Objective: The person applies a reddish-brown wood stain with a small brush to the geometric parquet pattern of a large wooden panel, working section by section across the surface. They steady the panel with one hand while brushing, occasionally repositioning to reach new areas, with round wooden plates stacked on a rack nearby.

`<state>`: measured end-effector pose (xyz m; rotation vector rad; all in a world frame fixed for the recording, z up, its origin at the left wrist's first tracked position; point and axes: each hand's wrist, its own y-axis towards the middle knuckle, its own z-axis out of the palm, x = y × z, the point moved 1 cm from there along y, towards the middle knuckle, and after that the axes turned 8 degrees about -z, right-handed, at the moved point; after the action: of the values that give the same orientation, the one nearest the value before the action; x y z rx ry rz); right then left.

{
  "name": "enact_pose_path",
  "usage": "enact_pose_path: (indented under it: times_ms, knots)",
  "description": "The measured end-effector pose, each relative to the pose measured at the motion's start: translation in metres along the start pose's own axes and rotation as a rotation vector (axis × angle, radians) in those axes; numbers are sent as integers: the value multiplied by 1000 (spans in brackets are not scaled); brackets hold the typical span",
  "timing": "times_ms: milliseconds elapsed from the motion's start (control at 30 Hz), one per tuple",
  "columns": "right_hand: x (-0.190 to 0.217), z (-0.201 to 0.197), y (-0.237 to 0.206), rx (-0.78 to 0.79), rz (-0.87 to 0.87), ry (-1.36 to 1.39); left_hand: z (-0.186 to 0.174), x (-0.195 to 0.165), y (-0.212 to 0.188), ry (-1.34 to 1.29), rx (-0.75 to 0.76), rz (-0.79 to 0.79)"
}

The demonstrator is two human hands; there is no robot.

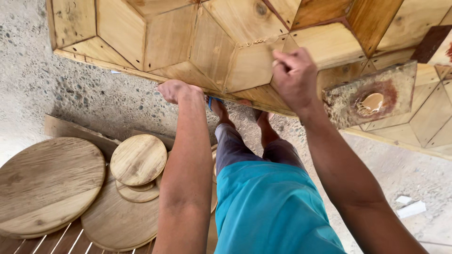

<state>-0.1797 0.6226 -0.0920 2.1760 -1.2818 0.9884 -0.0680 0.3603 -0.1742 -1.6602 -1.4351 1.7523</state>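
Teal shirt (273, 211), grey trousers (235, 146), bare arms

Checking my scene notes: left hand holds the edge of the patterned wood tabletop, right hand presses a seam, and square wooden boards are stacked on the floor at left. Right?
Not quite. The head view shows the boards are round discs, not square. The rest holds: left hand on the tabletop edge, right hand at a seam.

no packages, labels, signs or screens in view

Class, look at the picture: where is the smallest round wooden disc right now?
In the head view, lower left: the smallest round wooden disc lies atop larger discs, just left of the left forearm.
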Motion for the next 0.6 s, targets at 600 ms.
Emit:
enact_pose_path:
  times_ms: [600]
  knots:
    - [47,45,-8,2,-180,-23,6,-6,2,2937,-195,671]
